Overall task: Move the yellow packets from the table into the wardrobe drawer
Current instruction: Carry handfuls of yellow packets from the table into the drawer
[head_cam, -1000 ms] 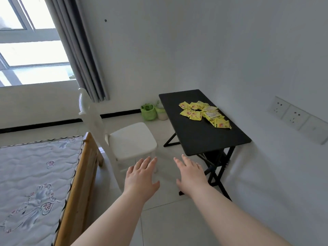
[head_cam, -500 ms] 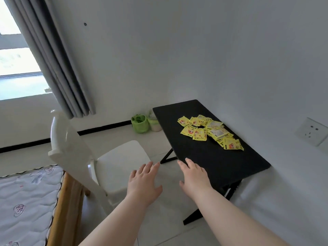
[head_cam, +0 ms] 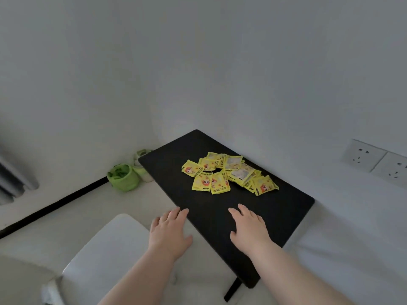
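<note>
Several yellow packets [head_cam: 229, 174] lie in a loose heap on the far half of a black folding table [head_cam: 198, 208] that stands against the white wall. My left hand [head_cam: 169, 233] hovers palm down at the table's near left edge, fingers apart, holding nothing. My right hand [head_cam: 248, 228] is stretched out palm down over the near part of the tabletop, also empty, a short way in front of the packets. No wardrobe or drawer is in view.
A white chair seat [head_cam: 105, 245] stands just left of the table, below my left arm. A green pot [head_cam: 123, 177] and a pale pot [head_cam: 142, 158] sit on the floor by the table's far left corner. Wall sockets [head_cam: 378, 165] are at the right.
The view has swung right and closer to the table; window and bed have left the frame. Both hands have moved forward, the right one now over the tabletop.
</note>
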